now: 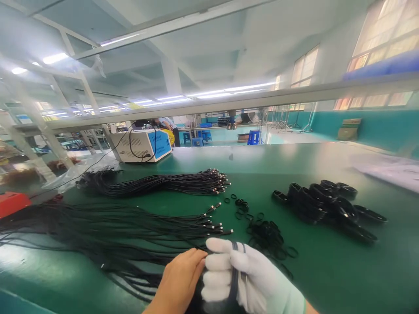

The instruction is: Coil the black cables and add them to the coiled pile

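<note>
My left hand (181,279), bare, is closed at the table's near edge with its fingertips against the gloved fingers of my right hand. Fingers in a white glove curl inward on my right hand (242,274), closed on a black cable (234,279) that runs down across the palm. A dark band also crosses the gloved index finger. Dark cable shows below and between both hands, though the left fingertips' exact grip is partly hidden. Just left of them, loose black cables (131,226) with metal plugs spread over the green table (262,161).
A tied-looking bundle of black cables (163,183) lies farther back. Small black rings (268,235) are heaped right of centre, and coiled cables (327,205) are piled beyond. A white-and-blue machine (144,146) stands at the back left, a red object (13,204) at the left edge.
</note>
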A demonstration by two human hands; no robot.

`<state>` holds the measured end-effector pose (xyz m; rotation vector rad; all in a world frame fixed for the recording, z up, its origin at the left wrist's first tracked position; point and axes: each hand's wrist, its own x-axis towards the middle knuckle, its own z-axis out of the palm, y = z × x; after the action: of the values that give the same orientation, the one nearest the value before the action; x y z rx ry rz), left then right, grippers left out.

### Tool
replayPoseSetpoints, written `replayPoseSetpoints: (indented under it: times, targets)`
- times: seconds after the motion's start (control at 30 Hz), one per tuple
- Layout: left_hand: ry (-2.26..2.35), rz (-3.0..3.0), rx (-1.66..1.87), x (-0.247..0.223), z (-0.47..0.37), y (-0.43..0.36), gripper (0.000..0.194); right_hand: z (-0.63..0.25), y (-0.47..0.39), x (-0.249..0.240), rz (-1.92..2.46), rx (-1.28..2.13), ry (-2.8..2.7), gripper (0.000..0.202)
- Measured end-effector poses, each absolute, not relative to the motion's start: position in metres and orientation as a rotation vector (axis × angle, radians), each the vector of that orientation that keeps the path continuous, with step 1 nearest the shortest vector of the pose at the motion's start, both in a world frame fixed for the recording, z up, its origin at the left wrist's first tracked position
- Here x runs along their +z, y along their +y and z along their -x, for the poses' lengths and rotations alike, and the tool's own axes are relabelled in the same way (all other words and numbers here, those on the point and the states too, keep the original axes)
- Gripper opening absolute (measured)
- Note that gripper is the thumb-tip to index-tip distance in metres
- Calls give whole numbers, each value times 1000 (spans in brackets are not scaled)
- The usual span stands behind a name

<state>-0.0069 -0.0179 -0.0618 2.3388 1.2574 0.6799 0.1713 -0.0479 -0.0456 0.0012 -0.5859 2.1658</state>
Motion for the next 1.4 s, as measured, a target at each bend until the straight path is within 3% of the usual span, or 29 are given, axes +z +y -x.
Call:
replayPoseSetpoints:
  times: [0.17, 0.4, 0.57, 0.73, 0.97, 1.17, 1.4]
  targets:
    - [1633, -2778, 521, -84, 5, -53, 26, -176, -42, -47, 144, 1951, -579, 27]
    - [1246, -2922, 588, -45, -9, -63, 8, -173, -54, -73, 585, 2009, -761, 38]
    - [1034, -2539, 542, -8, 10, -38, 3, -166, -64, -74, 213, 2404, -816, 28]
    - [952, -1959, 640, -30, 9, -23, 12, -150, -62, -74, -7, 2620, -454, 36]
    - [1323, -2206, 517, -58, 11, -24, 26, -154, -51, -66, 165, 2081, -458, 44]
    - [1690, -2452, 315, -70, -7, -40, 27, -180, -35, -66, 355, 1821, -398, 34]
    - [1523, -2810, 602, -73, -28, -64, 19, -184, -31, -70, 478, 1749, -490, 36]
